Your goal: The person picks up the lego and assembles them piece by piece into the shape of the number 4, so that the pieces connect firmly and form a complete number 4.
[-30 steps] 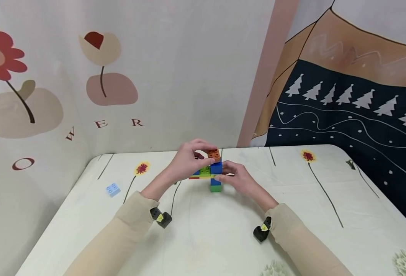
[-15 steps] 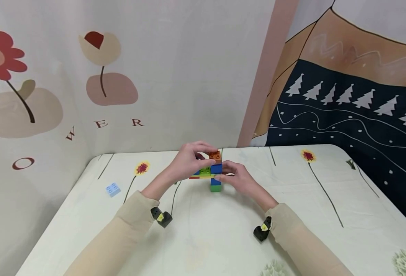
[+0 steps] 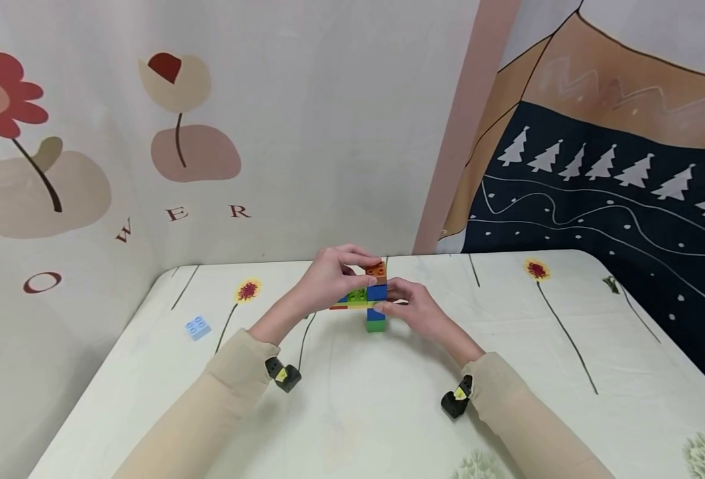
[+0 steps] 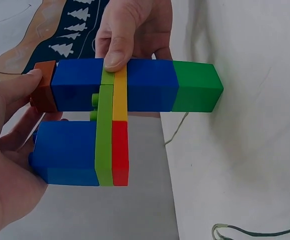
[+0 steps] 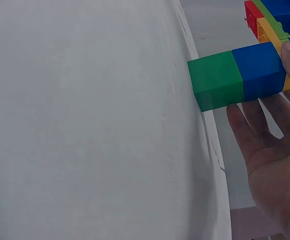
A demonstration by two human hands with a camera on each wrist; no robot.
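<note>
A tower of toy building bricks stands upright on the table, with a green brick (image 5: 216, 81) at its base and a blue brick (image 5: 259, 70) above that. Thin yellow, red and lime plates (image 4: 105, 145) jut out to the left from its middle. Another blue brick (image 4: 67, 152) sits on that overhang. My left hand (image 3: 327, 281) pinches the orange brick (image 3: 376, 270) at the tower's top between thumb and fingers; it sits against the upper blue brick (image 4: 79, 85). From the right, my right hand (image 3: 415, 307) grips the tower at the plates, thumb on the near side.
A light blue brick (image 3: 197, 328) lies alone on the left part of the white flower-patterned tablecloth (image 3: 352, 399). Behind the table's far edge hangs a pale printed curtain (image 3: 316, 133). A dark tree-patterned cloth (image 3: 604, 193) hangs at the right.
The orange brick, in my left hand's pinch, has shifted slightly right and down onto the upper blue brick. My right hand keeps its grip on the tower.
</note>
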